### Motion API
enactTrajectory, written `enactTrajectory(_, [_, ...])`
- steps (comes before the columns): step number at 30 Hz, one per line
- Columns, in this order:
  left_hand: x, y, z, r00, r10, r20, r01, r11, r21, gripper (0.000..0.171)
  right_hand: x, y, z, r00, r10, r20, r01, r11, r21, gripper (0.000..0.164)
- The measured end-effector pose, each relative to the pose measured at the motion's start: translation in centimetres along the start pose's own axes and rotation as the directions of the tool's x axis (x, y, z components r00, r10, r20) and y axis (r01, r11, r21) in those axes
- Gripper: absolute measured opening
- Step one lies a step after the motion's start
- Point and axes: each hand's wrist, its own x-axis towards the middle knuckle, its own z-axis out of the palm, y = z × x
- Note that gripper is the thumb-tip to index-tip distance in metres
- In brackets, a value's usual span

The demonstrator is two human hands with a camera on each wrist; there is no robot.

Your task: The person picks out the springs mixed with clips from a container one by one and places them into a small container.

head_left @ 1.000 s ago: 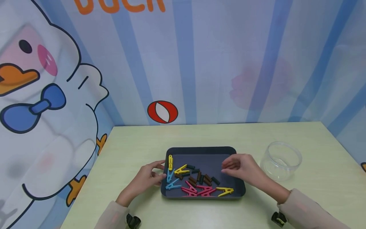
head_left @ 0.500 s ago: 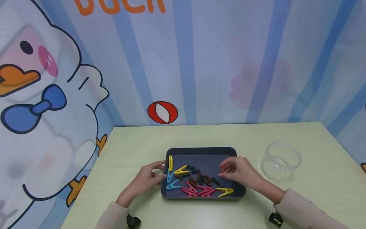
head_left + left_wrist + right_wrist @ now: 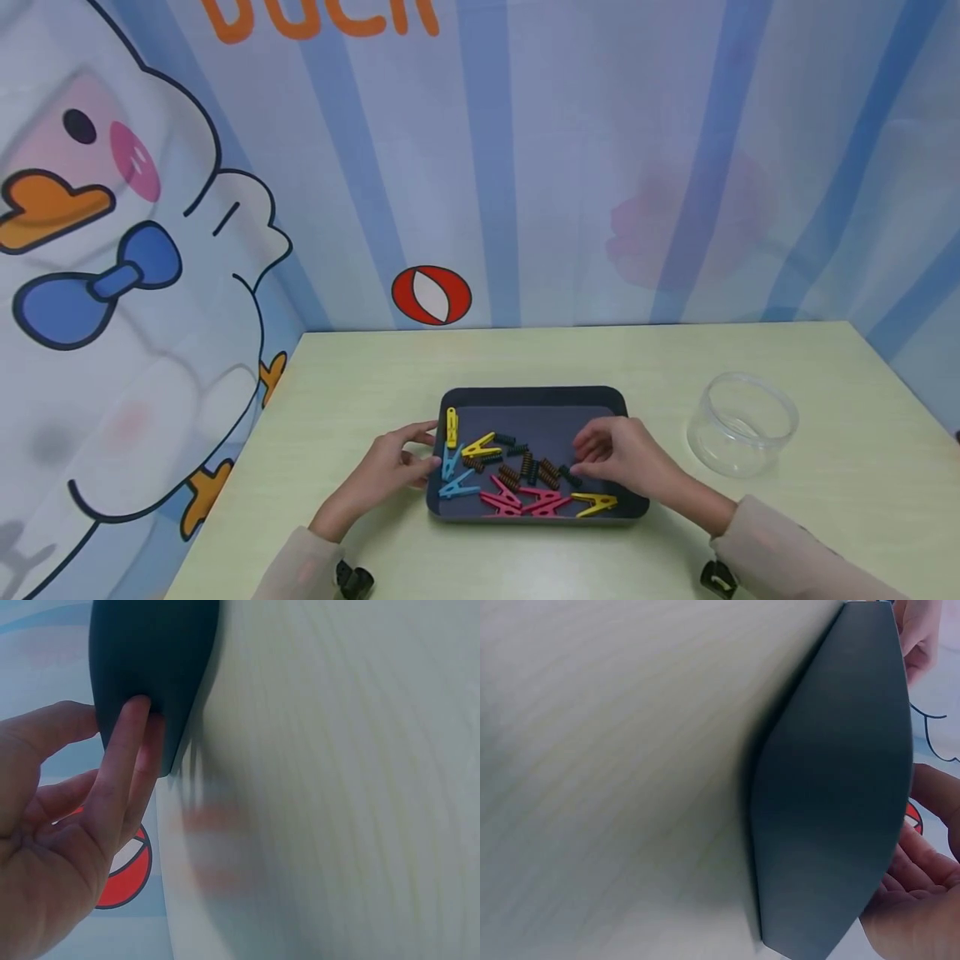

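Note:
In the head view, a dark tray (image 3: 540,397) holds several coil springs, some dark green and some bronze, and several yellow, blue and pink clothespins. My left hand (image 3: 392,467) is at its left end, the thumb over the rim and fingertips against the outer wall; the left wrist view shows these fingers (image 3: 129,742) on the dark side. Over the tray's right part is my right hand (image 3: 622,454), fingers loosely bent. Its thumb tip is beside a dark green spring (image 3: 570,477); contact cannot be told. The tray wall hides part of this hand in the right wrist view.
A clear round container (image 3: 742,425) stands on the pale table (image 3: 360,367) to the right of the tray. Behind the table hangs a blue striped backdrop (image 3: 555,167) with a duck drawing on the left.
My right hand has moved slightly left and down over the tray, toward the dark green spring at the right of the pile. My left hand has stayed at the tray's left end.

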Motion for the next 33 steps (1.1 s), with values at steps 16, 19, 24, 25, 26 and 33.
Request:
enactTrajectory(16, [-0.1,0.0,0.1,1.0,0.011,-0.005,-0.011,0.999,-0.03,0.057,0.4,0.8,1.3,0.999,-0.012,0.032,0.013,0.999,-0.032,0.023])
enactTrajectory(19, [0.0,0.0,0.1,1.0,0.004,-0.01,-0.004,1.0,-0.028,0.058,0.4,0.8,1.4,1.0,-0.007,0.028,0.009,0.999,-0.051,0.022])
enactTrajectory(24, [-0.1,0.0,0.1,1.0,0.001,-0.013,-0.002,1.0,-0.027,0.058,0.5,0.8,1.7,1.0,0.0,0.025,0.002,0.997,-0.075,0.022])
enactTrajectory(25, [-0.1,0.0,0.1,1.0,0.003,-0.012,-0.003,1.0,-0.027,0.058,0.5,0.8,1.7,1.0,-0.004,0.025,0.006,0.997,-0.078,0.021])
enactTrajectory(26, [-0.1,0.0,0.1,1.0,0.004,-0.012,-0.004,1.0,-0.025,0.058,0.5,0.8,1.8,1.0,-0.005,0.023,0.007,0.997,-0.079,0.021])
enactTrajectory(33, [0.0,-0.1,0.1,1.0,0.017,-0.011,-0.018,1.0,-0.024,0.057,0.6,0.7,2.0,1.0,-0.014,0.005,0.015,0.995,-0.095,0.021])
